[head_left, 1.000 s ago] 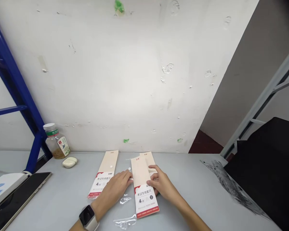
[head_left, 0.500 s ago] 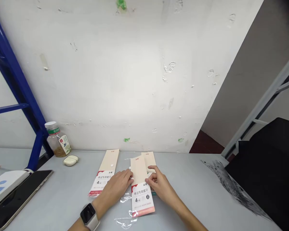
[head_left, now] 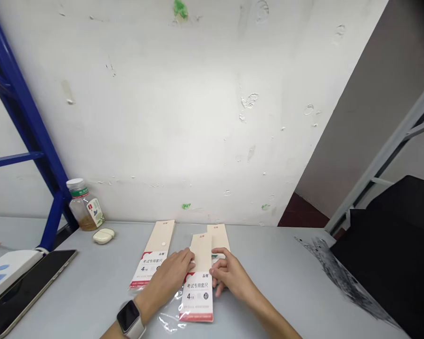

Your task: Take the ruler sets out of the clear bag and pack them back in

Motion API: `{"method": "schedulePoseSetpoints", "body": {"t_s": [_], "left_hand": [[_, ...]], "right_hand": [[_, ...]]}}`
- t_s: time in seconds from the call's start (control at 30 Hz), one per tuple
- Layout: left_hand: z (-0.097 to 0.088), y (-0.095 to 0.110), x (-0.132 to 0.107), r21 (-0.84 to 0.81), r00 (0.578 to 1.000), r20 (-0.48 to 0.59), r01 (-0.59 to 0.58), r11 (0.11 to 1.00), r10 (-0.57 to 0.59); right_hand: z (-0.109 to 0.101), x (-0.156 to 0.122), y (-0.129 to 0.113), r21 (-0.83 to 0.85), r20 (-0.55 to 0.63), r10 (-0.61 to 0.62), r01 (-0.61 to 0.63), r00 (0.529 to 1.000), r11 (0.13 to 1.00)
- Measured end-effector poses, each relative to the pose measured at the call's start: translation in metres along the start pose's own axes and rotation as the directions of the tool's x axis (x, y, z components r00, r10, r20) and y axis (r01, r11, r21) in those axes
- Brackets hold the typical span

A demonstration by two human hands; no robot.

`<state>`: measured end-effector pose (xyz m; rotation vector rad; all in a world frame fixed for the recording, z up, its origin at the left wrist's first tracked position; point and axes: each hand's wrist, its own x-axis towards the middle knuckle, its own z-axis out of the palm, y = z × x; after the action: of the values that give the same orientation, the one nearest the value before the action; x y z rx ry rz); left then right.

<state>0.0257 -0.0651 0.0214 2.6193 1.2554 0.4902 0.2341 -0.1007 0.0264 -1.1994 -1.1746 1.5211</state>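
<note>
My left hand (head_left: pixel 169 273) and right hand (head_left: pixel 229 278) both pinched the long tan-and-white paper card (head_left: pixel 197 288) lying on the grey table (head_left: pixel 286 282) over a clear plastic sleeve (head_left: pixel 169 322), and I think sliding it along needed slow, even fingers.

The middle pack (head_left: pixel 198 278) is beige above, white below with black print, and edged with a red band at its foot; the left pack (head_left: pixel 154 256) bears the same beige, white and red pattern; the far pack (head_left: pixel 219 235) shows plain beige; the bench (head_left: pixel 92 282) is pale grey; the wall (head_left: pixel 198 117) is white, flecked with green spots; the rack (head_left: pixel 24 122) is deep blue; the jar (head_left: pixel 83 205) has a white lid, a green band and amber contents; the oval case (head_left: pixel 103 236) is cream; the watch (head_left: pixel 129 318) has a black face on a pale strap; the tablet (head_left: pixel 28 287) is black, rimmed in silver.
</note>
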Motion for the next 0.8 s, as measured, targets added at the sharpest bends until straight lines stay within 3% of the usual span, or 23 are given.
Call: {"method": "schedulePoseSetpoints", "body": {"t_s": [0.13,0.33,0.5,0.6,0.7,0.8], "left_hand": [[-0.003,0.001,0.001,0.007,0.999,-0.039,0.010,1.000,-0.010],[-0.005,0.006,-0.001,-0.104,0.990,0.001,0.142,0.984,-0.143],[-0.005,0.010,0.000,-0.042,0.994,-0.009,0.113,0.993,-0.113],[-0.007,0.010,0.001,-0.056,0.993,-0.078,0.087,0.995,-0.091],[-0.010,0.004,0.002,-0.149,0.971,-0.207,0.089,0.985,-0.119],[-0.011,-0.005,0.004,-0.420,0.928,-0.210,0.199,0.885,-0.308]], "right_hand": [[-0.006,0.002,0.002,0.017,-0.003,0.008,-0.007,1.000,1.000],[-0.005,0.002,0.005,0.018,-0.022,0.035,-0.035,0.999,0.999],[0.004,-0.001,0.005,0.011,-0.039,0.025,-0.025,0.999,1.000],[0.000,0.000,0.003,0.012,-0.034,0.014,-0.014,0.999,1.000],[-0.012,0.002,-0.002,-0.034,-0.034,-0.034,0.033,0.999,0.999],[-0.025,0.002,-0.010,-0.093,-0.042,-0.072,0.068,0.997,0.993]]}}
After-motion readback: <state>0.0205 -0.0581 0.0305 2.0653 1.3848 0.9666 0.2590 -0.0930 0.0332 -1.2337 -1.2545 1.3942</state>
